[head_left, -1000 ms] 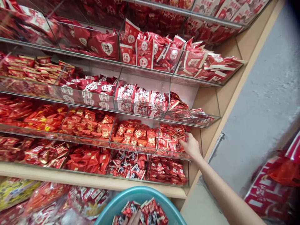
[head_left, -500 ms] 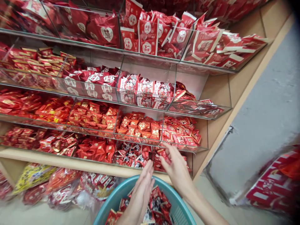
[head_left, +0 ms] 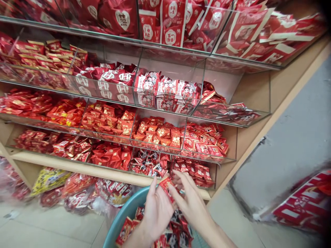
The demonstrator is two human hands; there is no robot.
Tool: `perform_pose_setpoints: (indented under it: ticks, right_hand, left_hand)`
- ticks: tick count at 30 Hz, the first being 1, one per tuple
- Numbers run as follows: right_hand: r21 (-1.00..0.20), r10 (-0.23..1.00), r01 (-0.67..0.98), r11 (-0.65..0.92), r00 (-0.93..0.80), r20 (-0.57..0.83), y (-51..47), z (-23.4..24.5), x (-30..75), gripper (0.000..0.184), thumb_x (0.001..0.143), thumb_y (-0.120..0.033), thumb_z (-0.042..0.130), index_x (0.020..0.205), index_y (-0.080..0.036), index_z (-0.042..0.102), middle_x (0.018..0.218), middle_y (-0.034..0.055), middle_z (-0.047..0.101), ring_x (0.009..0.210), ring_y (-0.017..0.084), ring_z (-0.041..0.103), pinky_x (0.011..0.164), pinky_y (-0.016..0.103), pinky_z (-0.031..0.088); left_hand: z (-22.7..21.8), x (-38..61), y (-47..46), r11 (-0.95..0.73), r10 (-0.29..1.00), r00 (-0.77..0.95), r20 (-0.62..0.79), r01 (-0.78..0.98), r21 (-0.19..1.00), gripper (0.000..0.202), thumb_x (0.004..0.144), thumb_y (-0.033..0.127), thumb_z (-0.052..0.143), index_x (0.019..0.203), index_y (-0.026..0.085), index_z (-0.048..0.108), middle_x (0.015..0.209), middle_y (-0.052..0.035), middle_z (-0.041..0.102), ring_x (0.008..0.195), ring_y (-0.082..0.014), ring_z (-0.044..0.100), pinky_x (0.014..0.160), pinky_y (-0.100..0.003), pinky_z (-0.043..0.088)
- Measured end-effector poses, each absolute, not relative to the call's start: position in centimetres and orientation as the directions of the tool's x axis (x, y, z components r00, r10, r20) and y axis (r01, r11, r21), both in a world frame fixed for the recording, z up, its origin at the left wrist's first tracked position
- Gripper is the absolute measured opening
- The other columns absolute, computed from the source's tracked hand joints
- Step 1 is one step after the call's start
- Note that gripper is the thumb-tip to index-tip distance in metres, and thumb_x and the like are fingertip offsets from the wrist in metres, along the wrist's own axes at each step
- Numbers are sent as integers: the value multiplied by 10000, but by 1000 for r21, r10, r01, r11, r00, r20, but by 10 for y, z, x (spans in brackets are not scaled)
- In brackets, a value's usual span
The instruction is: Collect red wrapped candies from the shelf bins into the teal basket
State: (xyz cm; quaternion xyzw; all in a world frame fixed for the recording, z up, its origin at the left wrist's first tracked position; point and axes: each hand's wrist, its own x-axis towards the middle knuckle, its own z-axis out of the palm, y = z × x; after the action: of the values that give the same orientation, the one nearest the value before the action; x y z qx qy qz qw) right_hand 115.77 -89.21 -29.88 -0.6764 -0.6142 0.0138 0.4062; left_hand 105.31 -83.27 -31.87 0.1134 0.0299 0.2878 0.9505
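Observation:
Small red foil packet [head_left: 165, 185] with gold print sits between my two hands, above the basket. My right hand [head_left: 190, 201] has its thumb and fingers closed around the packet. My left hand [head_left: 157, 212] is turned palm up, thumb apart, its fingers stretched beneath the packet's edge. Below them, a teal plastic basket [head_left: 117, 222] holds many red packets [head_left: 178, 237], some with black-and-white figures. The hands partly cover the basket. Just beyond lies the bottom-row compartment of red packets [head_left: 200, 174], beside one of black-and-red packets [head_left: 150, 162].
A wooden shelf [head_left: 77, 170] rises ahead, its tiers split by clear dividers and filled with red packets. Plastic bags [head_left: 80, 187] of packets, plus a yellow bag [head_left: 49, 179], lie beneath it. At right are a grey wall [head_left: 287, 144] and a red-and-white bag [head_left: 305, 206].
My right hand has drawn back from the bottom compartment with a red packet. My left hand has turned from edge-on to palm up, meeting it over the basket. The view has shifted slightly.

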Motion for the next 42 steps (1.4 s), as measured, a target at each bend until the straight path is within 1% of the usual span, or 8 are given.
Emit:
perform_pose_setpoints:
  ticks: [7, 11, 16, 20, 23, 28, 35, 42]
  right_hand:
    - [-512, 695, 856, -70, 410, 590, -884, -260, 1242, 377, 851, -384, 452, 1162, -180, 512, 973, 93, 630, 842, 203, 598, 775, 338, 478]
    - [-419, 607, 854, -308, 515, 606, -868, -223, 1296, 339, 785, -313, 495, 1080, -162, 561, 862, 63, 668, 788, 203, 607, 748, 317, 450]
    - [-317, 624, 763, -564, 645, 442, -845, -205, 1316, 367, 782, -382, 530, 1089, -183, 558, 854, 57, 685, 870, 234, 617, 719, 306, 421]
    - [-182, 664, 736, -652, 670, 332, -831, -207, 1305, 576, 748, -530, 546, 1182, -156, 491, 982, 139, 667, 947, 290, 609, 718, 343, 435]
    - [-121, 687, 731, -672, 675, 269, -823, -209, 1303, 637, 715, -542, 585, 1199, -145, 466, 1068, 171, 638, 1002, 309, 593, 752, 365, 441]
    - [-172, 710, 734, -657, 679, 188, -815, -213, 1312, 700, 661, -523, 643, 1225, -160, 441, 1086, 156, 633, 985, 287, 607, 740, 347, 454]
    - [-248, 716, 748, -616, 663, 221, -814, -220, 1316, 679, 661, -433, 649, 1241, -150, 438, 1056, 134, 640, 976, 263, 608, 745, 316, 450]
    - [-461, 647, 744, -484, 659, 383, -826, -210, 1315, 679, 678, -406, 634, 1268, -143, 425, 897, 75, 646, 801, 217, 609, 710, 311, 453]
  left_hand:
    - [-338, 1050, -827, 837, 530, 844, -78, -507, 204, 523, 886, 497, 413, 1247, 126, 491, 1340, -172, 476, 1200, -289, 477, 1013, -486, 334]
    - [-357, 1049, -831, 857, 501, 861, -88, -479, 191, 428, 891, 429, 445, 1196, 139, 528, 1346, -171, 472, 1200, -286, 482, 1022, -477, 324]
    - [-370, 1048, -840, 860, 500, 833, -235, -448, 242, 505, 870, 409, 502, 1316, 196, 400, 1328, -169, 492, 1158, -297, 520, 984, -495, 354]
    - [-369, 1047, -844, 852, 516, 801, -304, -441, 284, 586, 863, 444, 503, 1367, 206, 323, 1316, -176, 502, 1159, -294, 520, 965, -490, 370]
    - [-367, 1045, -845, 872, 483, 817, -315, -416, 258, 573, 865, 473, 481, 1356, 218, 335, 1306, -162, 516, 1147, -283, 531, 951, -471, 385]
    - [-368, 1044, -845, 872, 486, 797, -360, -415, 259, 565, 863, 454, 497, 1346, 204, 343, 1275, -173, 540, 1114, -286, 556, 928, -467, 407]
    - [-381, 1046, -845, 906, 424, 859, -286, -395, 154, 603, 851, 427, 524, 1367, 226, 285, 1307, -176, 511, 1091, -292, 573, 921, -483, 410]
    - [-360, 1047, -849, 868, 497, 747, -441, -429, 251, 472, 896, 405, 447, 1298, 167, 382, 1224, -211, 568, 1034, -299, 607, 899, -501, 424]
